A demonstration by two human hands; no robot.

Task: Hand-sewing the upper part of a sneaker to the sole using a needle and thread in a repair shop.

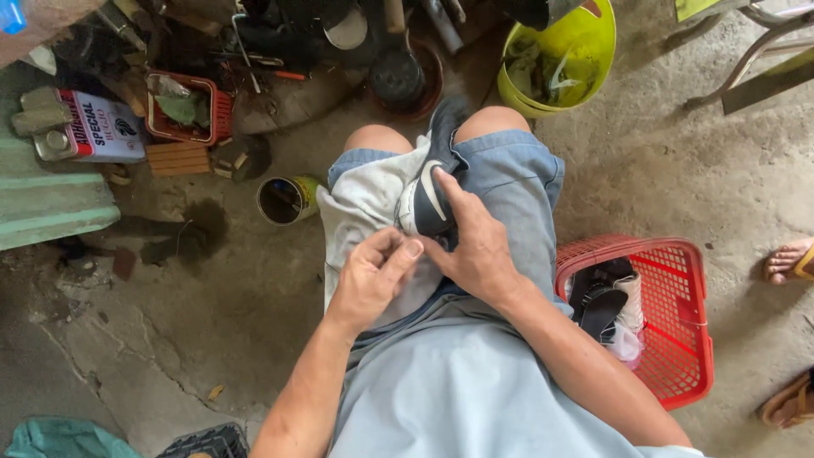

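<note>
1. Down in the head view, a dark navy sports shoe with a white curved stripe [428,191] lies on the person's lap, between the knees, toe pointing away from the body.
2. Under it is a pale grey cloth [360,208] spread over the left thigh of the faded blue denim shorts [509,182].
3. The right hand [475,246] wraps over the heel end of the shoe, index finger stretched along its side, gripping it.
4. The left hand [373,276] is curled, thumb and fingertips pinched together just beside the shoe's heel, touching the right hand; whether it holds anything small I cannot tell.
5. To the person's right, a red plastic mesh basket [678,339] stands on the concrete floor [212,331], with dark footwear and a white piece inside.
6. To the left, an open round tin can [284,201] lies near the knee.
7. Ahead sit a lime-green plastic bucket [564,59] and a small red crate [186,106] with green scraps.
8. Someone else's sandalled feet [788,259] show at the right edge.
</note>
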